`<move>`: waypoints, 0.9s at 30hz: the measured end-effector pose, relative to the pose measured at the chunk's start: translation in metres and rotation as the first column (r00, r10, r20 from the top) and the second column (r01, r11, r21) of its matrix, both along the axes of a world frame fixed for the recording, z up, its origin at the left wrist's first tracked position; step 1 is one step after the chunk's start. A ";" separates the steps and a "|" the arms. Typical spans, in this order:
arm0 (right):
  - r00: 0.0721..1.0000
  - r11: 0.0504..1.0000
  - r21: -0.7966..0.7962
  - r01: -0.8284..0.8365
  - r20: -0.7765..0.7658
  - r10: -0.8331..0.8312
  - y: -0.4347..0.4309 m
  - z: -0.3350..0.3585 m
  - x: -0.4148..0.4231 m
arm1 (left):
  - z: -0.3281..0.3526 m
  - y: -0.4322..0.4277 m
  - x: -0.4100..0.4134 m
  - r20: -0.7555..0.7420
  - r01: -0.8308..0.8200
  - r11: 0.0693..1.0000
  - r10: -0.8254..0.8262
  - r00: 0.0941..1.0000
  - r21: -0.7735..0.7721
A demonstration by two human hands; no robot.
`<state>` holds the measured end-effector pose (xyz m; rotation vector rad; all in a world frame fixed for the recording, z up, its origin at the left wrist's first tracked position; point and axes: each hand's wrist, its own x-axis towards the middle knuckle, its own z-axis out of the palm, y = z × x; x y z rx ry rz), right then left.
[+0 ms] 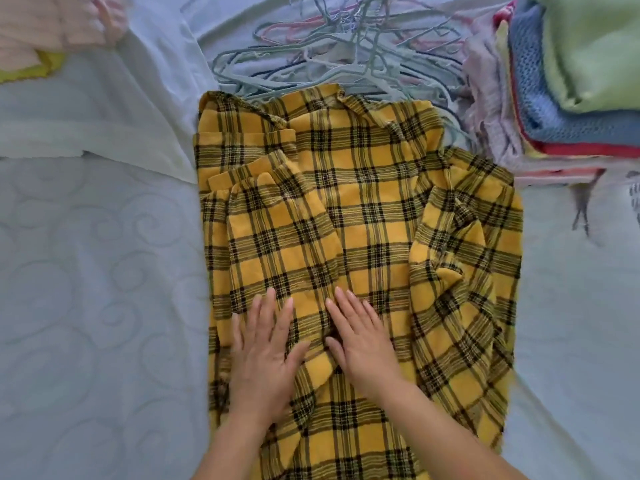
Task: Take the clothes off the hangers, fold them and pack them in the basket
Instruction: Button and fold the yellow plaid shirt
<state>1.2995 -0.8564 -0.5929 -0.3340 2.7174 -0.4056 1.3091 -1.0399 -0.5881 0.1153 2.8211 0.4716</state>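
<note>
Yellow plaid shirt point(346, 230), soft fleecy weave with both sleeves folded inward, lies on the quilted pale mattress point(86, 289); its top edge overlaps a tangle of thin wire hangers point(332, 46), with a stack of folded knits point(571, 81) just right. Left hand point(265, 355) and right hand point(360, 344) press flat on the lower fabric, fingers straight and slightly spread. Shirt hem cut off at the bottom edge; pink garment point(59, 22) top left is blurred.

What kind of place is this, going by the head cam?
Probably a bedroom: the work surface looks like a quilted mattress under a loose sheet, with a heap of empty hangers and a stack of folded clothes beside the plaid shirt.
</note>
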 end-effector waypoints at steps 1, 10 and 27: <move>1.000 0.998 0.061 -0.012 0.028 0.010 0.003 -0.012 0.005 | -0.014 -0.003 -0.006 0.061 0.066 0.994 -0.061 0.996 -0.089; 0.861 0.841 -0.306 0.446 -0.108 -0.497 0.040 0.015 0.013 | 0.006 -0.003 -0.036 0.325 0.029 0.994 0.008 0.946 -0.108; 0.030 -0.129 -0.179 0.975 0.687 -0.726 0.219 0.003 -0.029 | 0.046 0.247 -0.345 0.030 0.494 0.866 -0.497 0.867 0.079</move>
